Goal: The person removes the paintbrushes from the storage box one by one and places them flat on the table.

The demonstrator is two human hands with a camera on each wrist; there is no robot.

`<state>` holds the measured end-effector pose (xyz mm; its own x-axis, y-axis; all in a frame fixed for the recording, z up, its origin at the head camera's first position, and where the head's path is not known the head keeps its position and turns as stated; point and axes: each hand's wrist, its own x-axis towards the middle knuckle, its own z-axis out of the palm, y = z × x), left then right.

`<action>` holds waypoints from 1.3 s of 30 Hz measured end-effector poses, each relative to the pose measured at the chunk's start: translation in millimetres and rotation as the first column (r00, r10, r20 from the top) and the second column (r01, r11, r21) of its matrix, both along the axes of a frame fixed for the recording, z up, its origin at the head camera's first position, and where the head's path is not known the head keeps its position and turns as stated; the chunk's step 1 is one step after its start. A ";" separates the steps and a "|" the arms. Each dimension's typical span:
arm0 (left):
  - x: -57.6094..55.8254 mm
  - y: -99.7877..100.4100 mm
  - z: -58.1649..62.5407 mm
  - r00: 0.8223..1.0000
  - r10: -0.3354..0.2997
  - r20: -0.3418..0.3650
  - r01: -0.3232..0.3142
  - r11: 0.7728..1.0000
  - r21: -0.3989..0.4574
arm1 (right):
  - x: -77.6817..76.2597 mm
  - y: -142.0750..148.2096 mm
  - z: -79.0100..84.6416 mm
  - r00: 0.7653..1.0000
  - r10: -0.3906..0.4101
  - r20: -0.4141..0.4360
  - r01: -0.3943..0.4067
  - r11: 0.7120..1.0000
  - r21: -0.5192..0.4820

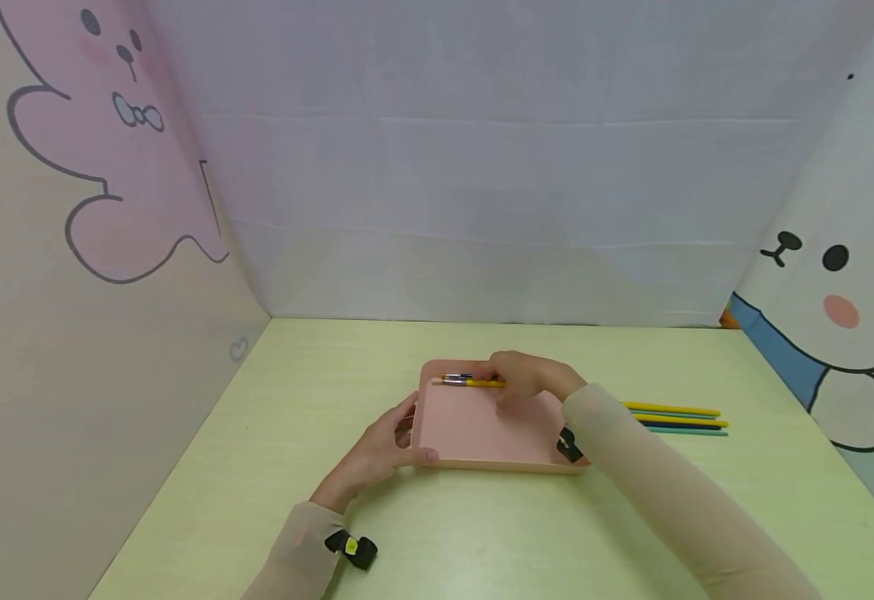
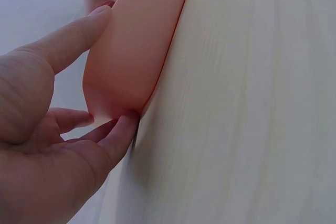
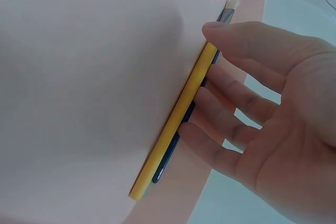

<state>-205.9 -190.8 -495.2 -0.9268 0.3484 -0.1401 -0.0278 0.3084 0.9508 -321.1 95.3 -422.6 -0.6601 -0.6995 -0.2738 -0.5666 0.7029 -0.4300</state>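
Observation:
A shallow pink tray (image 1: 489, 429) rests on the table. My left hand (image 1: 372, 454) grips its near left corner, thumb over the front rim and fingers against the side wall (image 2: 131, 56). Inside, along the far wall, lie a yellow-handled paintbrush (image 3: 176, 119) and a dark blue-handled paintbrush (image 3: 167, 161), bristles to the left. Reaching over the tray, my right hand (image 1: 530, 379) has its fingertips against these handles. Its thumb lies across the yellow brush close to the metal collar, with the other fingers spread loosely along the dark handle.
Several yellow, green and dark sticks (image 1: 687, 421) lie side by side on the table to the right of the tray, partly behind my right sleeve (image 1: 654, 475). A white sheet (image 1: 481, 208) hangs at the table's back edge, with cartoon-printed panels on both sides.

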 end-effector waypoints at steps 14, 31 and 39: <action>0.4 1.0 -1.0 1.000 0.011 -0.005 -0.011 1.000 -0.013 | 5.6 10.5 -4.5 0.996 -0.057 0.073 0.059 0.998 -0.025; 0.3 1.2 -1.0 1.000 0.012 -0.014 -0.013 1.000 -0.020 | 4.1 14.4 -9.6 0.998 -0.020 0.058 0.023 0.998 -0.053; 0.0 1.5 -1.0 1.000 0.020 -0.014 -0.020 1.000 -0.018 | 0.5 14.9 -13.6 0.999 0.006 0.054 -0.004 0.999 -0.051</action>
